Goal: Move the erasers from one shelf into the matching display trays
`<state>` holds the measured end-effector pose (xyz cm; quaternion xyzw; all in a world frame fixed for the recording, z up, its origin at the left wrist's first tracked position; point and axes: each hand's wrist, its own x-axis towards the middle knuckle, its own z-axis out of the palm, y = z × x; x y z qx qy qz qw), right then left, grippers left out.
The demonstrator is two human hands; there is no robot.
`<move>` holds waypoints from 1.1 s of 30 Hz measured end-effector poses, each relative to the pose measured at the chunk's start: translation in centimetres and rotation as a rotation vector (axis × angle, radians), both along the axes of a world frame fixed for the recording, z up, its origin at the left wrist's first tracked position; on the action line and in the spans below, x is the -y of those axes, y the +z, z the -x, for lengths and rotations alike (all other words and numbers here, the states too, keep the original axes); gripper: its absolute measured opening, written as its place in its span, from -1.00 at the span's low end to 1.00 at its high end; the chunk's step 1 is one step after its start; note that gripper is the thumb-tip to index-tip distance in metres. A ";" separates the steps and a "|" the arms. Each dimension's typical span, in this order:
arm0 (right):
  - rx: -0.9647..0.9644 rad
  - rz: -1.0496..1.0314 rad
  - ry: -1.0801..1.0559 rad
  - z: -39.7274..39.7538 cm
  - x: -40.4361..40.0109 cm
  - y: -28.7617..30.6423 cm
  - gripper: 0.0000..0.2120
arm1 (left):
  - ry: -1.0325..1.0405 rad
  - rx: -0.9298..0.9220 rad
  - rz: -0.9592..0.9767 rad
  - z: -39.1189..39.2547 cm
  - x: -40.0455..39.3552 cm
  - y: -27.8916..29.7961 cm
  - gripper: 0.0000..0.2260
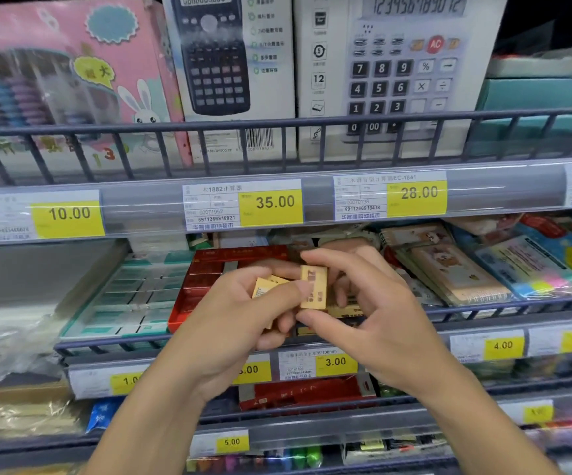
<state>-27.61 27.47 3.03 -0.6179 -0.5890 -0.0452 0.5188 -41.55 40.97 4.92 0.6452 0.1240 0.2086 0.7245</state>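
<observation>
Both hands meet in front of the middle shelf. My right hand point(373, 317) pinches one tan eraser point(313, 291) upright between thumb and fingers. My left hand point(240, 317) cups a few more tan erasers point(265, 287) in its curled fingers. Behind the hands stands a red display tray point(205, 272) holding red-wrapped erasers. To its left sits a teal display tray point(130, 299) filled with rows of teal-and-white erasers. Part of the red tray is hidden by my hands.
Notebooks point(455, 272) and sticky-note packs point(548, 269) lie right of the trays. Calculator boxes point(404, 70) and a pink box point(68, 77) stand on the shelf above, behind a wire rail point(277, 128). Price tags point(274, 202) line the shelf edges. Another red tray point(305, 392) sits on the shelf below.
</observation>
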 end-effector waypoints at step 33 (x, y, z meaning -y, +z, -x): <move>-0.261 -0.058 0.050 1.4 -0.8 0.5 -0.66 | 0.084 0.021 -0.005 0.5 -1.7 0.6 -0.76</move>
